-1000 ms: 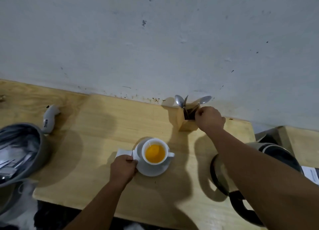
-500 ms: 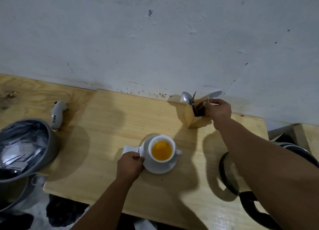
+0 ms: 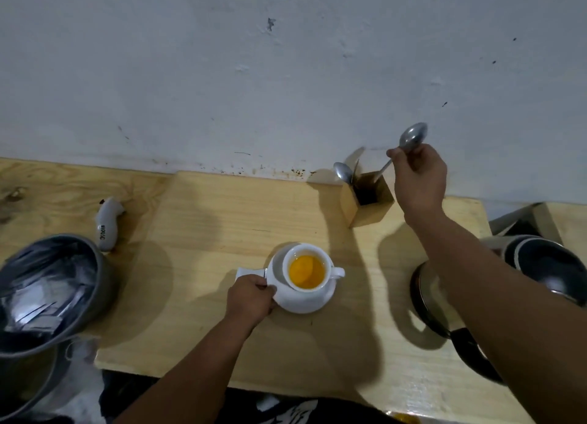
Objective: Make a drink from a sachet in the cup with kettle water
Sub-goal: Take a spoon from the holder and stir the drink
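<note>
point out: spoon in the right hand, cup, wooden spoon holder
spoon (image 3: 412,136): head view, on the bowl, above the fist.
cup (image 3: 327,285): head view, on the white outer wall.
wooden spoon holder (image 3: 371,212): head view, on the front face.

Place: plain home kitchen corner | Evidence: wooden counter (image 3: 222,220) stood against scuffed white wall (image 3: 222,74); wooden cutlery holder (image 3: 365,198) held spoons; metal bin (image 3: 47,290) alongside

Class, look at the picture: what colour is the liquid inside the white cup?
Orange-yellow. The drink in the cup shows best in the head view, the only one.
</note>
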